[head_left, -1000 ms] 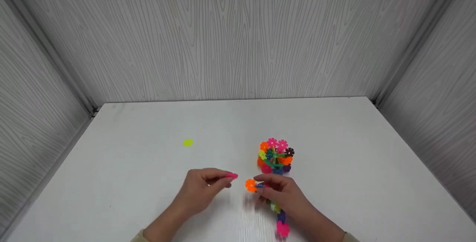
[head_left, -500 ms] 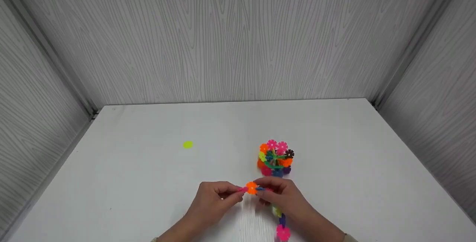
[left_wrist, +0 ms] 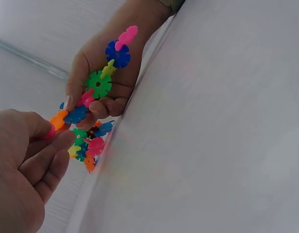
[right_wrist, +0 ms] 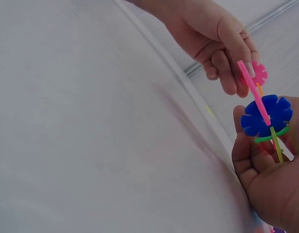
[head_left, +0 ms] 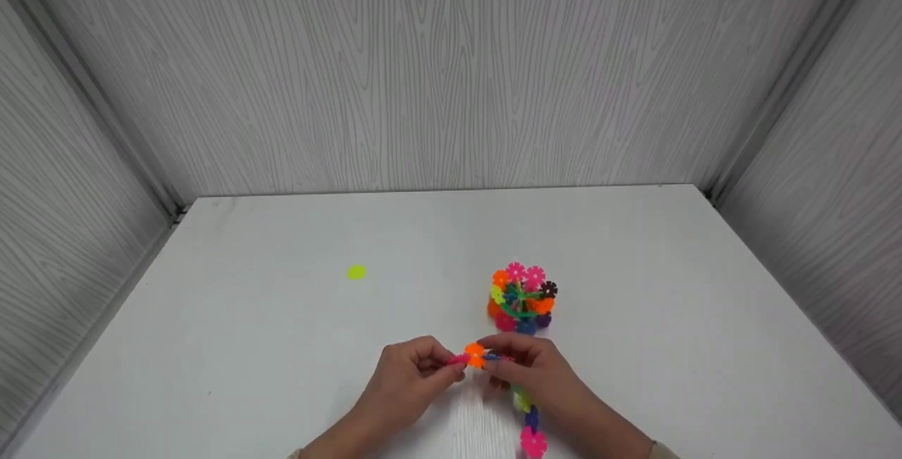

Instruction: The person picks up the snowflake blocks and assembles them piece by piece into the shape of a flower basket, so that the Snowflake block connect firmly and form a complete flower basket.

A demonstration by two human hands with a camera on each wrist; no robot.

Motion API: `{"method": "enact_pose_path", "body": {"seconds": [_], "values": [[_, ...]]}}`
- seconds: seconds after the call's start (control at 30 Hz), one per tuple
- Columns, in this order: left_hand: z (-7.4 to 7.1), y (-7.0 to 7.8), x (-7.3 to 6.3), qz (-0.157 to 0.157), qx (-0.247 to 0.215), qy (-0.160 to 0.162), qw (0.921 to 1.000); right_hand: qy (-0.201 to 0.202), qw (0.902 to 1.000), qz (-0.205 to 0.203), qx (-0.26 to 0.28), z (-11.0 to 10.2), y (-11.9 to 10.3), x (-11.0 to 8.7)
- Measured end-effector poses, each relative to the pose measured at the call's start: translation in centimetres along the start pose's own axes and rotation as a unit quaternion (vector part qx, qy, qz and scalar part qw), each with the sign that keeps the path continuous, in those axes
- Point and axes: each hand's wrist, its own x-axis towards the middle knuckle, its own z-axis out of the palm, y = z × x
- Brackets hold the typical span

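Note:
My left hand (head_left: 405, 383) pinches a pink interlocking snowflake disc (right_wrist: 259, 74) between thumb and index finger. Its edge meets an orange snowflake disc (head_left: 475, 355), the end piece of a chain. My right hand (head_left: 548, 378) grips that chain by a blue disc (left_wrist: 76, 114) right beside the orange one. From there the chain runs under the palm through a green disc (left_wrist: 98, 84), a yellow one (left_wrist: 108, 69) and a dark blue one (left_wrist: 118, 54) to a pink end disc (head_left: 533, 443). The right fingers hide part of the chain in the head view.
A round cluster of joined snowflake discs (head_left: 521, 295) in many colours stands on the white table (head_left: 246, 318) just beyond the right hand. A flat yellow-green disc (head_left: 356, 272) lies farther left. Wood-grain panels (head_left: 437, 71) wall the table's back and sides.
My left hand has moved right and toward me, bringing the pink disc from a gap up against the orange disc. The right hand stays nearly in place, still holding the chain.

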Motion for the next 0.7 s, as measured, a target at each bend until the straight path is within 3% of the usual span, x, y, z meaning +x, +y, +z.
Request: {"method": "enact_pose_path", "body": {"seconds": [0.23, 0.53, 0.7], "values": [[-0.15, -0.03, 0.08, -0.032, 0.034, 0.016, 0.9988, -0.004, 0.9999, 0.007, -0.011, 0.12, -0.01, 0.09], [0.0, 0.06, 0.02, -0.064, -0.005, 0.011, 0.9979, -0.023, 0.9997, -0.01, 0.005, -0.06, 0.18, -0.04], [0.02, 0.01, 0.07, -0.064, -0.006, 0.004, 0.9979, -0.02, 0.9997, -0.005, 0.012, 0.0, 0.14, -0.18]]}}
